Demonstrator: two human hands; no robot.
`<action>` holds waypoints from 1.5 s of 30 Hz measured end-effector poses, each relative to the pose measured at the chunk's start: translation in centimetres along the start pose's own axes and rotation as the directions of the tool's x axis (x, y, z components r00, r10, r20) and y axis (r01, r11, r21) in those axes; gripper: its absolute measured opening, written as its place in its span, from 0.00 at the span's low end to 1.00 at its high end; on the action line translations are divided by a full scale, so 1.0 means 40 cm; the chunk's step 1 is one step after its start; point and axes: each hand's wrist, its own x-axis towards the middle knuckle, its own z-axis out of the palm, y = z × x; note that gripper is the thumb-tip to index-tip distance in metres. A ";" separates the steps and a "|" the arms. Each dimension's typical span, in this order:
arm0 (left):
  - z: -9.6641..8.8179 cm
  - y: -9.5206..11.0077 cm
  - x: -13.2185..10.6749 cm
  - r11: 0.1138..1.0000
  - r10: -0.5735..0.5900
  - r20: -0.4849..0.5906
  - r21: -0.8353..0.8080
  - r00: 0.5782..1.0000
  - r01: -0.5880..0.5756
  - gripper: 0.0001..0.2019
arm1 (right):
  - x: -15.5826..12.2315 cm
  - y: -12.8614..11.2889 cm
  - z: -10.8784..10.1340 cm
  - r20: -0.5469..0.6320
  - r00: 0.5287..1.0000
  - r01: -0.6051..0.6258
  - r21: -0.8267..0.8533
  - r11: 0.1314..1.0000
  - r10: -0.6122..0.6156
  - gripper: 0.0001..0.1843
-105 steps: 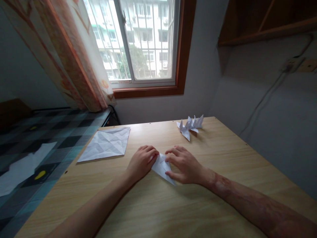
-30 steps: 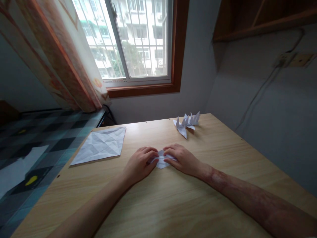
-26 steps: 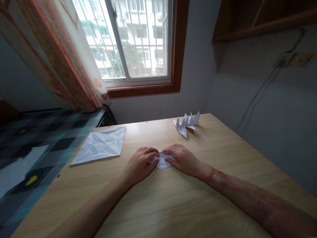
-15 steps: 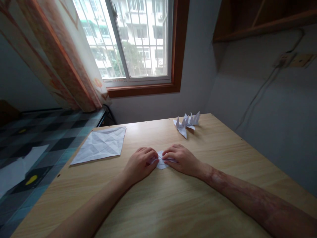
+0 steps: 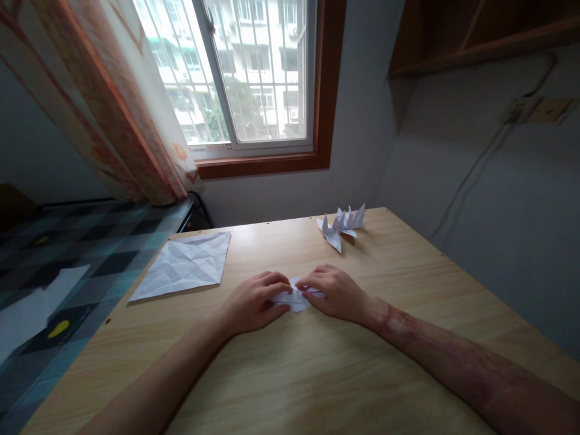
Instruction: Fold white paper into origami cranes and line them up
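Note:
A small piece of folded white paper [image 5: 296,302] lies flat on the wooden table [image 5: 281,374], between my two hands. My left hand [image 5: 260,302] holds down its left end, fingers curved over the upper side and the thumb lower, with some paper showing between them. At the right end my right hand [image 5: 333,291] grips the paper, its thumb and fingertips close together. Both palms hide the outer ends of the paper, and its exact folded shape is hard to make out.
Several folded paper figures [image 5: 341,226] with pointed tips stand at the table's far right. A creased paper sheet [image 5: 185,266] lies at the far left. Beside the table, a checkered bed [image 5: 109,266] carries loose white paper [image 5: 40,311]. The window [image 5: 267,78] is behind.
My left thumb has moved down and away from the fingers, so more of the folded paper shows. My right hand has hardly shifted.

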 end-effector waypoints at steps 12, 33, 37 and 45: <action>0.014 -0.015 -0.014 0.995 0.045 -0.047 0.094 0.998 -0.040 0.09 | 0.002 -0.041 -0.029 0.170 0.980 0.132 -0.132 0.982 -0.108 0.12; 0.012 -0.017 -0.014 0.975 -0.162 -0.192 -0.184 0.968 0.127 0.09 | -0.005 -0.017 0.000 0.042 0.987 0.159 -0.159 0.974 -0.154 0.26; 0.004 -0.008 -0.016 0.966 -0.161 -0.178 -0.232 0.971 0.117 0.10 | -0.006 -0.005 0.002 -0.060 0.995 0.080 -0.051 0.995 -0.083 0.16; 0.011 0.004 -0.006 0.889 -0.394 -0.218 -0.337 0.893 0.310 0.11 | -0.005 0.008 0.010 -0.150 0.954 -0.193 0.353 0.916 0.259 0.10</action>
